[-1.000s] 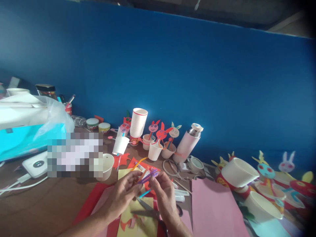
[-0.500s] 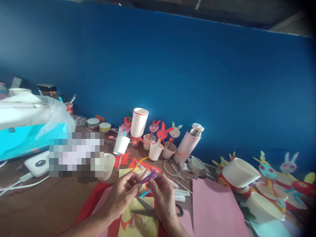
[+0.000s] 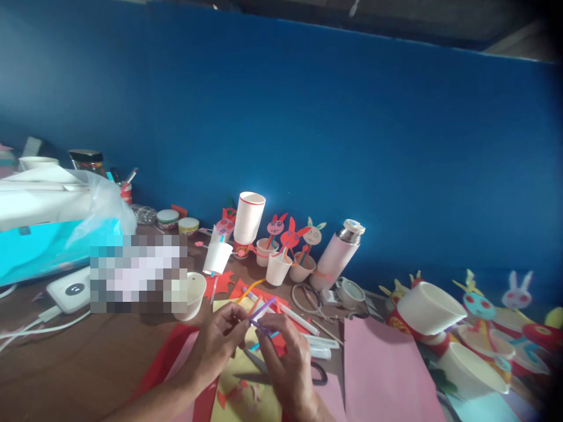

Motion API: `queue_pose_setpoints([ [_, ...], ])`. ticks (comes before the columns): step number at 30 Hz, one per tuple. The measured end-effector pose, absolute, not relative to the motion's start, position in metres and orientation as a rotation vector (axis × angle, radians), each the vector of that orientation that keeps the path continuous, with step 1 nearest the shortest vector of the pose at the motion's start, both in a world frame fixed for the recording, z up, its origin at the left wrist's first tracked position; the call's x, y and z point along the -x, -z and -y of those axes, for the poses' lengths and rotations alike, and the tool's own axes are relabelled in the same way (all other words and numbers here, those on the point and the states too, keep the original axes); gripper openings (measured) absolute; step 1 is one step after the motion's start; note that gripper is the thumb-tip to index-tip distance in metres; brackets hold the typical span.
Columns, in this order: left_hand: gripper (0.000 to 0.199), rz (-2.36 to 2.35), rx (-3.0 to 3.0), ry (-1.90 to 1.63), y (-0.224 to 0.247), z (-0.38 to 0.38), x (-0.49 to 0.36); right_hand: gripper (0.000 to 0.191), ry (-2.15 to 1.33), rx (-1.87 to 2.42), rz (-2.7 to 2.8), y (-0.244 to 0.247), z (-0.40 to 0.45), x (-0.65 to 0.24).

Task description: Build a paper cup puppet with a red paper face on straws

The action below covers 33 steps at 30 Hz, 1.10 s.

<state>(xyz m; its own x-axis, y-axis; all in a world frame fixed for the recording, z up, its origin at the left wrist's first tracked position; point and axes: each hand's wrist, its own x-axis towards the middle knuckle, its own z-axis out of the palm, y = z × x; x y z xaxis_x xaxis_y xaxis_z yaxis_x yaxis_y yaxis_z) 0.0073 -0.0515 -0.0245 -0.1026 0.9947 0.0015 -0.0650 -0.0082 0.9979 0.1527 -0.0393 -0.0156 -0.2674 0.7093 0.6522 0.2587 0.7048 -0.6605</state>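
Note:
Above the yellow paper [image 3: 233,380], my left hand [image 3: 222,337] pinches a purple straw [image 3: 264,307] near one end. My right hand [image 3: 285,354] is closed on the same straw from the other side, and the two sets of fingertips almost meet. The straw looks bent, with one part slanting up to the right. Scissors [image 3: 257,361] lie beneath my right hand, partly hidden, with a black handle [image 3: 319,373] showing beside the wrist. A blue straw [image 3: 269,340] and an orange straw [image 3: 251,290] lie just behind my fingers. Small orange paper scraps [image 3: 241,387] sit on the yellow paper.
Paper cups with rabbit faces [image 3: 278,268] stand at the back, beside a cup stack [image 3: 250,218] and a pink flask [image 3: 335,258]. Pink paper [image 3: 387,369] lies right, near more cup figures [image 3: 472,375]. A white cup [image 3: 193,296] and power bank [image 3: 70,289] are left.
My right fingers have shifted along the purple straw and curled down. The straw was nearly level and now has a part pointing up to the right. A white tube behind it shows more.

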Motion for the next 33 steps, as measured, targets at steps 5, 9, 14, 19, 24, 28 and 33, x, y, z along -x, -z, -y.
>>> queue_pose_setpoints([
  [5, 0.017, -1.11, -1.102, -1.324, 0.025, 0.05, -0.007, 0.011, -0.32, 0.751, 1.925, 0.015, 0.035, -0.157],
  [9, 0.013, -1.023, -1.02, -1.327, 0.024, 0.051, -0.006, 0.016, -0.03, 0.639, 2.147, 0.019, 0.032, -0.163],
  [14, 0.008, -0.925, -0.891, -1.338, 0.025, 0.05, -0.005, 0.016, 0.1, 0.562, 2.289, 0.021, 0.03, -0.168],
  [19, 0.012, -0.874, -0.736, -1.378, 0.022, 0.047, -0.004, 0.016, 0.113, 0.612, 2.272, 0.02, 0.026, -0.169],
  [24, 0.023, -0.776, -0.66, -1.38, 0.016, 0.048, -0.003, 0.015, 0.046, 0.729, 2.228, 0.02, 0.024, -0.169],
  [28, 0.016, -0.693, -0.621, -1.296, 0.017, 0.049, -0.004, 0.014, 0.057, 0.784, 2.192, 0.024, 0.024, -0.165],
  [33, 0.018, -0.667, -0.525, -1.239, 0.016, 0.047, -0.004, 0.011, 0.104, 0.805, 2.168, 0.028, 0.025, -0.161],
])
